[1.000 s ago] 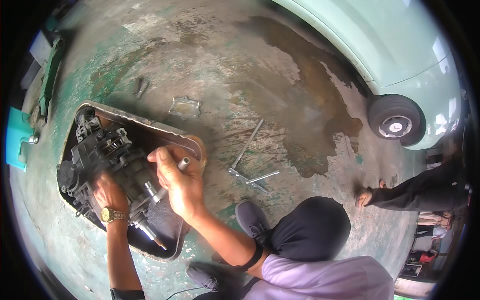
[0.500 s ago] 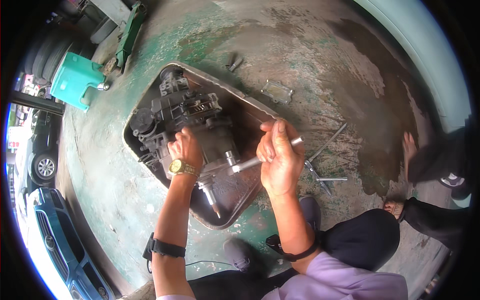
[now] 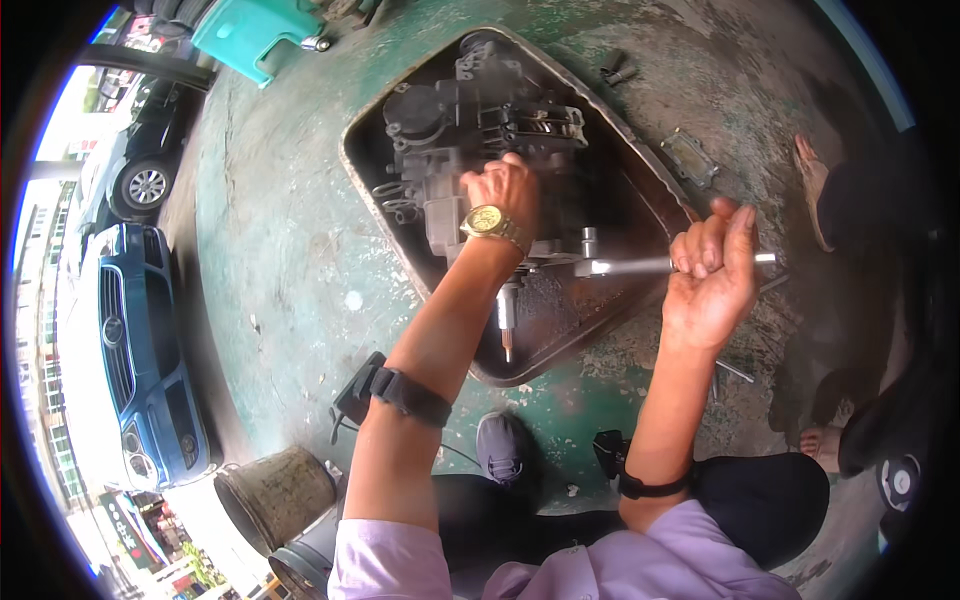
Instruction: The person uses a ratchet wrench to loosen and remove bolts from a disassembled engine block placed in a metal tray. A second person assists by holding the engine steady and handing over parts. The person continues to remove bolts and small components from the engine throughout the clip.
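Note:
My right hand [image 3: 712, 270] is closed around the handle of a ratchet wrench [image 3: 630, 266]. Its head carries an upright socket [image 3: 589, 241] and sits at the near right side of a dark gearbox [image 3: 450, 190]; whether it engages a bolt I cannot tell. Motion blurs the handle. On the casing lies my left hand [image 3: 500, 190], fingers bent against the metal, their tips partly hidden. A splined shaft [image 3: 507, 318] sticks out of the gearbox toward me. The gearbox rests in a rusty metal tray [image 3: 365, 190].
Right of the tray lie a flat metal cover [image 3: 690, 158] and a partly hidden metal tool [image 3: 735, 372]. Small dark parts [image 3: 618, 70] are beyond it. A turquoise stool [image 3: 255, 35], a bucket [image 3: 275, 497] and a blue car [image 3: 145, 350] stand left. Another person's foot [image 3: 815, 190] is at right.
The view has shifted, so the tray and gearbox appear farther right and higher. My right hand has swung the ratchet handle toward me and right. My left hand stays on the gearbox.

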